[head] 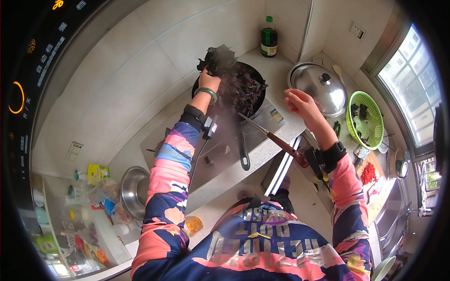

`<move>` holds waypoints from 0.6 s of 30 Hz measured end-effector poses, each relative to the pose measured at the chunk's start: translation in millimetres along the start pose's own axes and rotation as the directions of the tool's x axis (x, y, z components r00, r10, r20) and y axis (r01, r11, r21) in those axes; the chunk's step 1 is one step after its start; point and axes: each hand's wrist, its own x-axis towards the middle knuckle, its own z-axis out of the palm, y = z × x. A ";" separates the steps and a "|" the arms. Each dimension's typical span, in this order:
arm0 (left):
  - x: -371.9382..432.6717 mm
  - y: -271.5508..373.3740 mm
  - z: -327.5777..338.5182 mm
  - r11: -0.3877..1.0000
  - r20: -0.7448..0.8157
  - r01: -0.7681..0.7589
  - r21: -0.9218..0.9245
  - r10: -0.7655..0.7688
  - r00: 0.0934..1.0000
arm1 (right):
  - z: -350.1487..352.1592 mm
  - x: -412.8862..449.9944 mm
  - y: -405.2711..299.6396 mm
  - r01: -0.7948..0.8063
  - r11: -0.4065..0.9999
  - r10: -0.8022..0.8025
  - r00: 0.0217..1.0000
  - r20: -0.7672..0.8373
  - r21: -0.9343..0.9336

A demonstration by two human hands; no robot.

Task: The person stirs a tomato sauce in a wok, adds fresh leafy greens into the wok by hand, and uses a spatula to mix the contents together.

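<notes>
My left hand (pixel 210 81) grips a bunch of dark purple leafy greens (pixel 219 58) over the far left side of a black wok (pixel 260 102). More of these leaves (pixel 246 89) are heaped inside the wok, and a haze of steam blurs part of them. A turner with a brown handle (pixel 281 142) leans in the wok, its grip reaching past the counter's edge. The wok's black handle (pixel 243 151) points towards me. To the right of the wok, my right hand (pixel 299 102) is raised with nothing in it, its fingers loosely bent, near a domed steel lid (pixel 316 87).
A green colander (pixel 365 119) holding a few dark leaves stands at right, near a cutting board with chopped red pieces (pixel 369 174). A dark bottle with a green cap (pixel 269 38) stands behind the wok. A steel bowl (pixel 135 191) is at left. Below the counter, a drawer (pixel 281 172) juts out.
</notes>
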 end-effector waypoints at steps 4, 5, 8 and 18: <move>12.1 -2.8 -3.8 0.990 0.035 -0.088 -0.113 0.092 0.995 | 8.3 26.5 7.8 0.029 0.986 -0.018 0.997 0.071 -0.163; 15.4 -1.4 -4.1 0.990 0.036 -0.090 -0.113 0.094 0.995 | 9.3 33.2 10.3 0.030 0.986 -0.019 0.997 0.069 -0.163; 22.7 1.1 -4.9 0.977 0.020 -0.137 -0.161 0.142 0.990 | 14.8 55.7 20.3 0.049 0.962 -0.029 0.997 0.076 -0.269; 40.4 36.4 -13.2 0.914 0.076 -0.105 -0.391 0.146 0.986 | 75.1 129.6 78.3 0.369 0.732 -0.398 0.914 0.081 -0.573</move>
